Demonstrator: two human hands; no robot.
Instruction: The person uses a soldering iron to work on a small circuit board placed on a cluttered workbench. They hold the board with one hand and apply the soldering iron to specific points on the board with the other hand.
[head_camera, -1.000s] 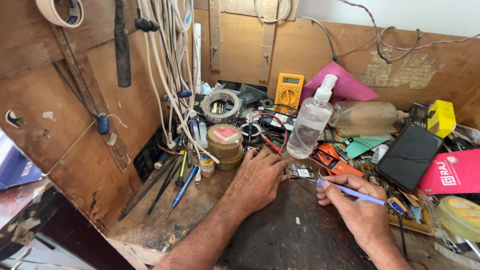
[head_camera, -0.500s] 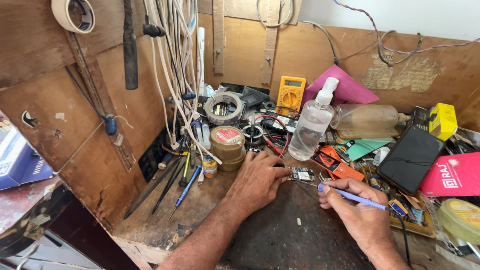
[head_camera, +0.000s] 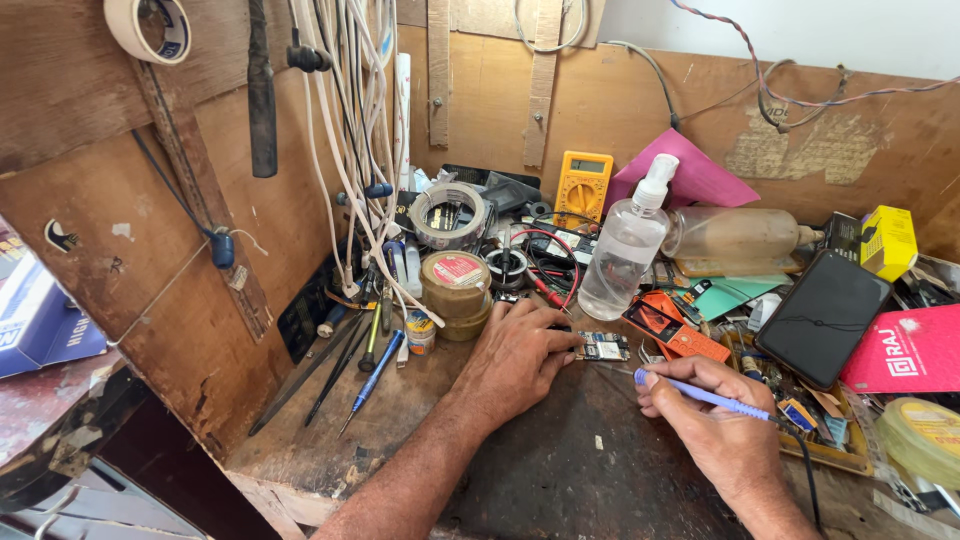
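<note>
My left hand lies palm down on the dark wooden bench, its fingertips pressing on a small green circuit board. My right hand grips a blue pen-shaped soldering iron, its front end pointing left toward the board and stopping a short way from it. A dark cord runs back from the iron past my wrist. A clear spray bottle stands just behind the board.
Around the board lie an orange phone part, a black phone, a yellow multimeter, tape rolls, screwdrivers and a pink box. White cables hang on the wooden back wall.
The camera has shifted slightly, so the scene sits a little further right. Both hands keep their places on the board and the iron.
</note>
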